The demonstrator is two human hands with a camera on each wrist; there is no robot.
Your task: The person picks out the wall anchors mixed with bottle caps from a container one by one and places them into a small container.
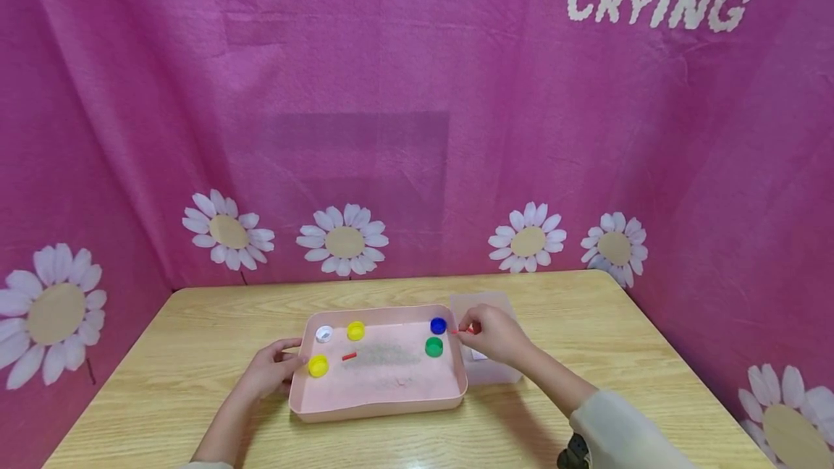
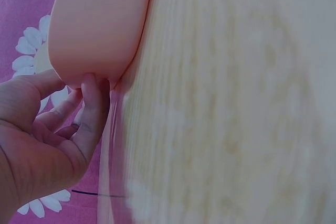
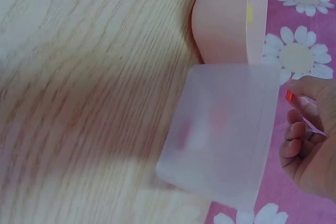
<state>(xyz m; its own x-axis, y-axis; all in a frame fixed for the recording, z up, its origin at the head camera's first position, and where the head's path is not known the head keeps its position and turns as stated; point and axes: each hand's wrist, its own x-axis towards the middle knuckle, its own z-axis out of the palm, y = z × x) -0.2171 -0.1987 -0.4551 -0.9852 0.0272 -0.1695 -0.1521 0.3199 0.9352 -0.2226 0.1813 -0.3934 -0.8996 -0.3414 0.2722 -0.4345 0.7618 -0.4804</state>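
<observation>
A shallow pink tray (image 1: 391, 408) lies on the table. My left hand (image 1: 268, 369) grips its left end, the thumb at the rim and fingertips against the outer wall (image 2: 100, 30). Above the right end, my right hand (image 1: 493, 335) pinches a small red stick (image 3: 289, 95) between thumb and finger. Another short red stick (image 1: 349, 357) lies in the tray. Round caps sit along its inside: a white cap (image 1: 323, 334), a yellow cap (image 1: 355, 331) and a second yellow cap (image 1: 318, 365) on the left, a blue cap (image 1: 439, 326) and a green cap (image 1: 434, 347) on the right.
A translucent plastic box (image 3: 220, 135) stands against the tray's right end, below the right hand, with blurred red and white shapes inside. Wooden table (image 1: 221, 317) surrounds both. A pink cloth (image 1: 365, 143) with daisies hangs behind and at the sides.
</observation>
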